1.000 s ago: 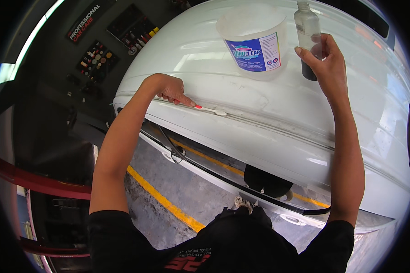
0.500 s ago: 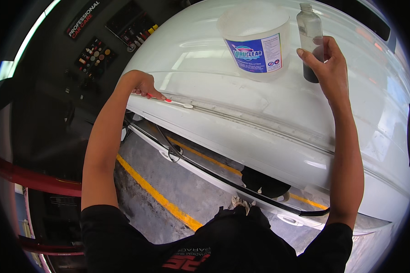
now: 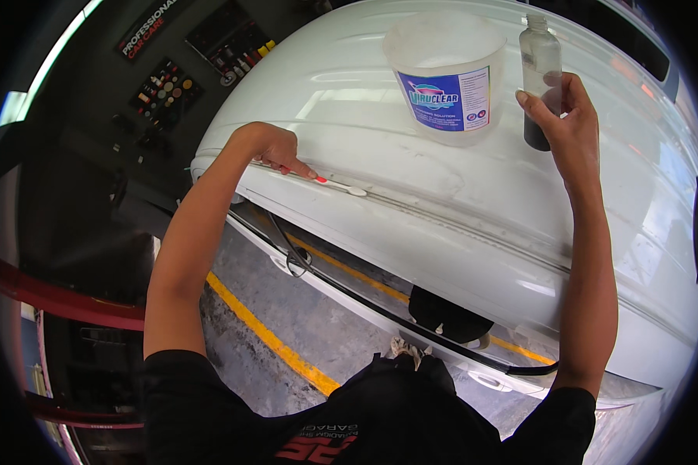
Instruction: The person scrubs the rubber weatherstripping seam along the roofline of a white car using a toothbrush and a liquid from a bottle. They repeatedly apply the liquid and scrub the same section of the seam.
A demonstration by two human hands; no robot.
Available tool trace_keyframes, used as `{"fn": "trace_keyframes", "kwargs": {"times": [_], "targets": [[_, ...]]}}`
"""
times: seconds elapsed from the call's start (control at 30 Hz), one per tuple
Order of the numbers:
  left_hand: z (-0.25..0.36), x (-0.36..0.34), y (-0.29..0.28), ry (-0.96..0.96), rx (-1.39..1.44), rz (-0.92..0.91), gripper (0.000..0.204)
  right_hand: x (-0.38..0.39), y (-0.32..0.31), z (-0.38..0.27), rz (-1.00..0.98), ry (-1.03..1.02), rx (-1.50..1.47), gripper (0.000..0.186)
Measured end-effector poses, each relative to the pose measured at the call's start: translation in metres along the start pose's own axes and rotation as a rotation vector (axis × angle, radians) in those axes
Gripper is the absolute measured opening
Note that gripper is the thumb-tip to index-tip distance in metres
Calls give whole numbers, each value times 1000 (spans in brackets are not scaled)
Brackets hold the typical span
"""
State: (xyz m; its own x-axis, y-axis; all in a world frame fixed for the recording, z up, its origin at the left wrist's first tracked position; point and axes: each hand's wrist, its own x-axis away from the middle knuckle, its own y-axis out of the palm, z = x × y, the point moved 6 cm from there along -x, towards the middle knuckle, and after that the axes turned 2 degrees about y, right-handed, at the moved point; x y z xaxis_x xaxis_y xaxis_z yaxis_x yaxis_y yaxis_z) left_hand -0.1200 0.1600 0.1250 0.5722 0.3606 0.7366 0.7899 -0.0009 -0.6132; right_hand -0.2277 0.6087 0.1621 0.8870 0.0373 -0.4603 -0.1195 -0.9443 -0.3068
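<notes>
My left hand is closed around the red end of a red-and-white toothbrush, index finger stretched along its handle. The brush's white head lies at a long dirty groove running along the edge of a white car roof. Over the roof at the right, my right hand grips a clear, uncapped bottle upright, with dark liquid in its lower part. The bottle's base is close to the roof; I cannot tell whether it touches.
A translucent white bucket with a blue label stands on the roof, left of the bottle. Below the roof edge is an open car door. Yellow lines mark the grey floor. Bottles and tools hang on the dark wall.
My left hand has slid the toothbrush to the right along the groove. The bottle, the bucket and my right hand sit slightly lower and farther right in the picture.
</notes>
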Motion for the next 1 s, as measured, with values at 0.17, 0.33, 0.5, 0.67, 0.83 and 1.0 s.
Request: {"fn": "trace_keyframes", "kwargs": {"times": [0.17, 0.33, 0.5, 0.67, 0.83, 1.0], "targets": [[-17, -5, -10, -40, 12, 7, 80, 1, 2, 5, -40, 18, -2, 60], [-33, -1, 4, -57, 6, -2, 82, 1, 5, -5, -13, -8, -34, 60], [11, -2, -7, 7, 15, 8, 84, 2, 4, 5, -43, 24, 28, 59], [-33, -5, 7, -81, 28, -3, 80, -2, 3, 0, -10, -7, -46, 59], [50, 5, -7, 149, -12, 49, 85, -2, 2, 11, -57, 33, 15, 58], [-45, -1, 15, -102, 23, 5, 83, -2, 2, 3, -18, 3, -49, 58]]}}
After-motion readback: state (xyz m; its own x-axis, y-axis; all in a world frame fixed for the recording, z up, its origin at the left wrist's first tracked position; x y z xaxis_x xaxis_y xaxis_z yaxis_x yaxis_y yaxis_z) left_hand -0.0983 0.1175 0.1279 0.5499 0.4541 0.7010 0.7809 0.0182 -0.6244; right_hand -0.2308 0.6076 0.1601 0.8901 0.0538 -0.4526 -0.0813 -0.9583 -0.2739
